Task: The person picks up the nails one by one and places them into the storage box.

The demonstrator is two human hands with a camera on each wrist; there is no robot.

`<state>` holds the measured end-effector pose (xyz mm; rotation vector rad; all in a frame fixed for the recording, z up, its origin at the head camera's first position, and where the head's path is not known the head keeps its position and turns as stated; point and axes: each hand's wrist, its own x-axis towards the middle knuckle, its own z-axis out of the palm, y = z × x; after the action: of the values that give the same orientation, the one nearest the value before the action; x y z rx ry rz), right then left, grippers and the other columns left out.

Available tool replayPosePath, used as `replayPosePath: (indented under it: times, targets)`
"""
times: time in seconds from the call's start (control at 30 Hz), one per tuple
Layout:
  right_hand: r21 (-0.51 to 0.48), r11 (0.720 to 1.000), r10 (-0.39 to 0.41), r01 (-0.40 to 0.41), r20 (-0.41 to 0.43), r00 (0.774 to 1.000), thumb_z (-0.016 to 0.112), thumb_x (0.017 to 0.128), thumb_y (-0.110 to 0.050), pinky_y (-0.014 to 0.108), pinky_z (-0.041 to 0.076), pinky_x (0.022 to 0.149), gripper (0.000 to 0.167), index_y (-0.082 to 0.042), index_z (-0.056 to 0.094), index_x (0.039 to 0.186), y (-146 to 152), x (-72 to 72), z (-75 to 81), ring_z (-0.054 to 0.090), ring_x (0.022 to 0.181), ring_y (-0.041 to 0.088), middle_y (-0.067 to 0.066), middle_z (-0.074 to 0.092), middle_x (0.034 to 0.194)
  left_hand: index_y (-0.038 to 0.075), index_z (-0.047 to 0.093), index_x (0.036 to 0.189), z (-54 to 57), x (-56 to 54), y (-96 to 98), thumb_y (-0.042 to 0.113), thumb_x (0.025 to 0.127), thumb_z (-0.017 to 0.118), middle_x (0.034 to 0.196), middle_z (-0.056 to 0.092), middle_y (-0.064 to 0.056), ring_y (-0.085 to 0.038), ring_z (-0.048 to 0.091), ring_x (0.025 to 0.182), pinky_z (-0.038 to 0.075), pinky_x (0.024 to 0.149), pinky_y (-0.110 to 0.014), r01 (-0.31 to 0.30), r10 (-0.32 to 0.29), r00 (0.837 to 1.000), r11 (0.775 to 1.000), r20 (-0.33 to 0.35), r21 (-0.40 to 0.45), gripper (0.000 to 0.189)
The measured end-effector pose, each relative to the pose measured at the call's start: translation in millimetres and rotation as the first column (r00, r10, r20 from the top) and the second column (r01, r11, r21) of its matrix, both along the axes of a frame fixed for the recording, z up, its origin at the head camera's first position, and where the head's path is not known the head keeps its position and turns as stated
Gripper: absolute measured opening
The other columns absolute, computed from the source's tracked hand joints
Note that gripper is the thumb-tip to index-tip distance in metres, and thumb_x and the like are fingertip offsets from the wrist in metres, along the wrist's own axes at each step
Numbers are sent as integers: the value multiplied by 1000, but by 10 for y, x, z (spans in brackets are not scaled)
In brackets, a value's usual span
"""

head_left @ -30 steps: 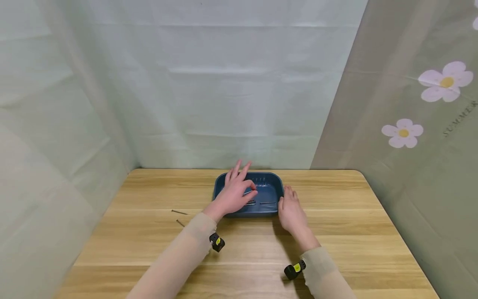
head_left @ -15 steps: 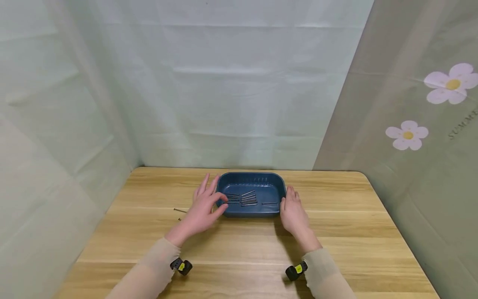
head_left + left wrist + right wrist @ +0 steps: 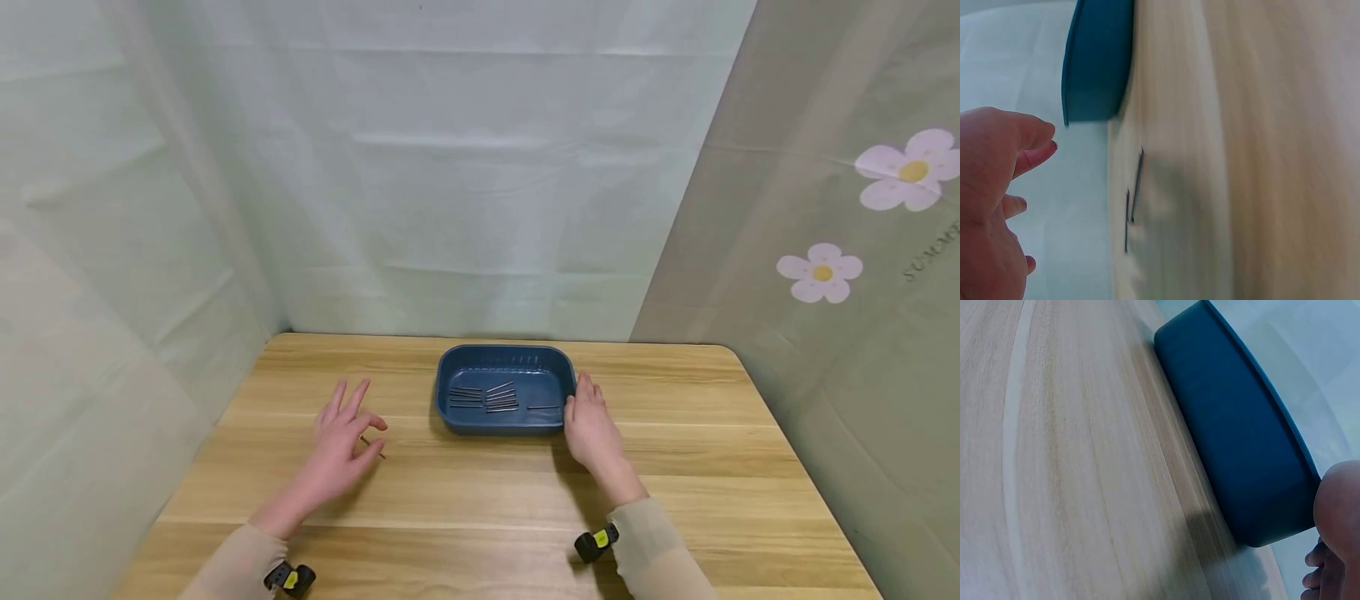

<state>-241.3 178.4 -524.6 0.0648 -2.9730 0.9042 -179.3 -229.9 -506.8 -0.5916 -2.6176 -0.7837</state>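
Observation:
In the head view my left hand [image 3: 337, 450] hovers above the table left of the tray, thumb and forefinger apart with nothing between them. Part of a nail [image 3: 383, 456] shows just by its fingertips. From the left wrist, two dark nails [image 3: 1137, 184] are visible lying on the wood below the hand. The blue rectangular tray [image 3: 506, 430] stands near the back edge, with several nails [image 3: 501, 400] lying on its floor in two groups and a single one [image 3: 543, 407] to the right. My right hand [image 3: 592, 429] rests against the tray's right end, fingers extended along it.
The wooden table [image 3: 465, 508] ends at the back against a pale cloth curtain [image 3: 457, 208]. More cloth hangs at both sides, with printed flowers [image 3: 821, 272] on the right. A small black camera [image 3: 592, 543] is worn on each wrist.
My left hand has withdrawn from over the tray, moving left and nearer to me, over the loose nails. My right hand has stayed at the tray's right end.

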Motion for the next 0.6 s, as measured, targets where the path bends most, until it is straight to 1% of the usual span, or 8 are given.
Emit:
replayPosePath:
  times: [0.07,0.17,0.3,0.43,0.53,0.6]
  targets:
    - [0,1000,-1,1,4,1000,36,115,-21,59,24,126,63,14,20,164,-5,-3,1,24,157,51,32,24,171,11,72,96,-21,23,-107,0,85,85,162,38,-36,-62,12,155,19,107,-84,-14,14,1000,1000,-4,-9,20]
    - [3,1000,-2,2,6,1000,36,115,-22,59,23,126,63,14,19,164,-10,-13,9,24,157,51,32,24,171,15,71,95,-47,46,-243,2,85,87,161,40,-35,-61,13,155,20,106,-85,-35,36,999,999,6,-36,23]
    - [14,1000,5,-6,10,1000,35,115,-21,59,23,126,63,14,18,164,-4,-30,4,23,157,51,31,23,171,18,71,96,-76,64,-353,4,85,88,161,40,-36,-61,14,155,22,105,-85,-51,53,998,996,34,-72,24]
    - [-11,1000,4,-4,21,1000,34,115,-22,60,23,126,63,12,17,165,14,-29,-7,22,157,51,31,22,172,16,73,100,-84,40,-348,7,86,87,164,36,-34,-59,12,156,21,109,-84,-60,70,994,991,85,-116,22]
    - [-35,999,-5,5,12,1000,34,115,-22,61,24,125,62,12,18,165,16,-15,-16,23,157,52,30,23,171,14,73,103,-77,19,-302,9,87,87,166,34,-33,-57,10,157,19,112,-83,-46,62,991,990,117,-137,22]
    - [-40,999,-3,3,7,1000,34,115,-21,62,25,125,62,12,19,165,11,-11,-19,23,157,51,30,24,171,13,74,103,-66,11,-273,9,86,88,166,34,-33,-57,10,157,19,112,-83,-31,48,991,990,123,-136,22]
